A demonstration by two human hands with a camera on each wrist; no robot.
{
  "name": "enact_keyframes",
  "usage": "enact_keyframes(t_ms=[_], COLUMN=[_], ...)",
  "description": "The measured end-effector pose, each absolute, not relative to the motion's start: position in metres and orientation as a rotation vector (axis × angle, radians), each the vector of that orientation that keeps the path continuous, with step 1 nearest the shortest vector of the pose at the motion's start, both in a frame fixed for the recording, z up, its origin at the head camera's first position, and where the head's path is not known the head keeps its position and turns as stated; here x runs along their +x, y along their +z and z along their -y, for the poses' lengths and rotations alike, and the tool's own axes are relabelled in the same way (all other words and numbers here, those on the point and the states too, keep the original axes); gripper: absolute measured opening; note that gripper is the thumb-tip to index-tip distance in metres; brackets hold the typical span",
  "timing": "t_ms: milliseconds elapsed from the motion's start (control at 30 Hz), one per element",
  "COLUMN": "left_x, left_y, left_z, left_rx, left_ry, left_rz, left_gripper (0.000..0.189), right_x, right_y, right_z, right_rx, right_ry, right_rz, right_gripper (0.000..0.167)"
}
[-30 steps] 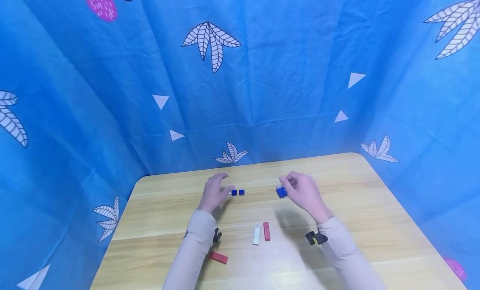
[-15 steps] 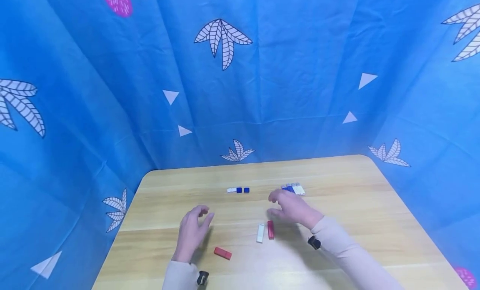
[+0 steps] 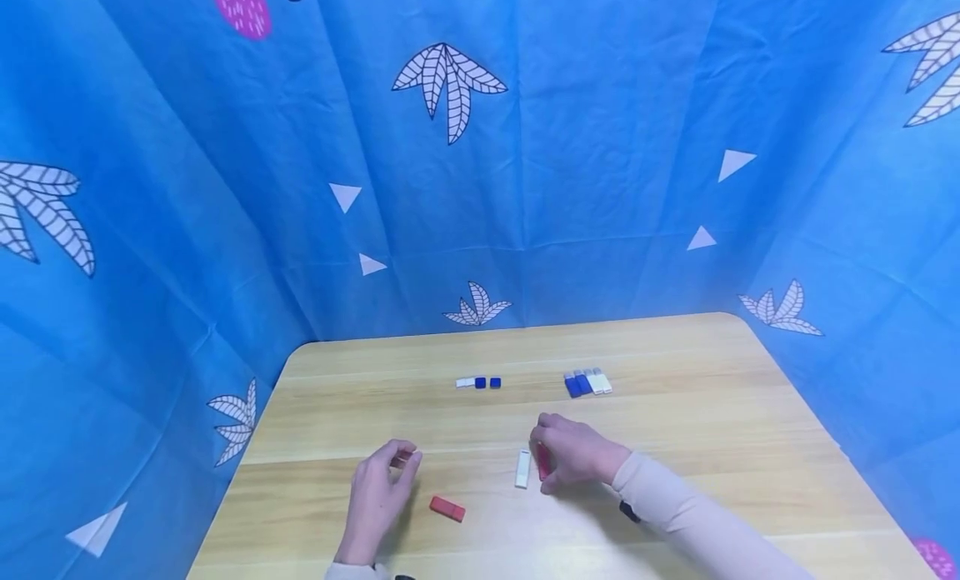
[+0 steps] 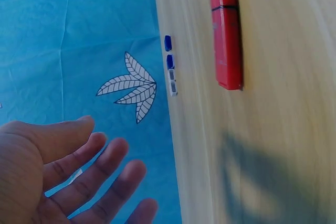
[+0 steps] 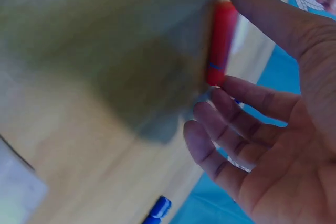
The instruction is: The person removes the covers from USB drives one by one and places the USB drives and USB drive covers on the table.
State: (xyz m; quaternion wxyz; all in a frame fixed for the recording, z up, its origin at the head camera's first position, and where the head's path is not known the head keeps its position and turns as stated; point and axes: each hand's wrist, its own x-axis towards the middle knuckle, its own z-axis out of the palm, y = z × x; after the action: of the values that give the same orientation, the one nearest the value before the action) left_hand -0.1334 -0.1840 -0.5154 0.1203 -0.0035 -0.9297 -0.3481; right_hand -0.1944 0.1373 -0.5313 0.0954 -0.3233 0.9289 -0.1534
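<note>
The right hand (image 3: pixel 576 452) brackets a red USB stick (image 3: pixel 543 462), whether gripping I can't tell; the left hand (image 3: pixel 377 495), loosely curled, empty, hovers near another red stick (image 3: pixel 447 508)

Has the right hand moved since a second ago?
Yes. Against the table, the right hand has moved toward the near side, from the blue sticks to the red stick beside a white stick.

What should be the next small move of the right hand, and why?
I would gently close the grip of the right hand on the red stick beside the white stick. Its thumb and index finger appear to be at opposite ends of the red stick, so a pinch seems natural, though I cannot tell whether both touch it.
</note>
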Motion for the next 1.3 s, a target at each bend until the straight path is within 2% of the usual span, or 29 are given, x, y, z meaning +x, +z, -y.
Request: enact_keyframes(t_ms=[133, 333, 433, 567, 633, 867, 1200, 1300], left_x=[-0.135, -0.138, -0.140, -0.146, -0.150, -0.164, -0.183, -0.186], left_y=[-0.514, -0.511, -0.508, -0.501, -0.496, -0.480, -0.463, -0.462], left_z=[0.183, 0.179, 0.174, 0.163, 0.156, 0.121, 0.072, 0.064], left_rx=[-0.003, -0.033, -0.063, -0.100, -0.141, -0.278, -0.416, -0.428], left_ry=[-1.037, -1.035, -1.036, -1.077, -1.107, -1.216, -1.445, -1.479], left_rz=[2.716, 2.700, 2.679, 2.653, 2.643, 2.662, 2.752, 2.756], left_gripper=[0.013, 0.013, 0.013, 0.013, 0.012, 0.013, 0.039, 0.037], right_x=[-0.195, -0.199, -0.201, -0.205, -0.208, -0.209, -0.195, -0.192], right_y=[-0.535, -0.536, -0.532, -0.516, -0.506, -0.476, -0.450, -0.447], right_z=[-0.138, -0.140, -0.141, -0.144, -0.146, -0.150, -0.141, -0.138], right_rx=[-1.001, -1.056, -1.016, -0.905, -0.893, -0.984, -1.291, -1.378], right_ry=[-0.494, -0.516, -0.556, -0.668, -0.710, -0.778, -0.756, -0.777], right_rz=[-2.761, -2.780, -2.804, -2.846, -2.879, -2.992, -3.111, -3.127], right_gripper=[0.029, 0.027, 0.038, 0.070, 0.074, 0.067, 0.062, 0.059])
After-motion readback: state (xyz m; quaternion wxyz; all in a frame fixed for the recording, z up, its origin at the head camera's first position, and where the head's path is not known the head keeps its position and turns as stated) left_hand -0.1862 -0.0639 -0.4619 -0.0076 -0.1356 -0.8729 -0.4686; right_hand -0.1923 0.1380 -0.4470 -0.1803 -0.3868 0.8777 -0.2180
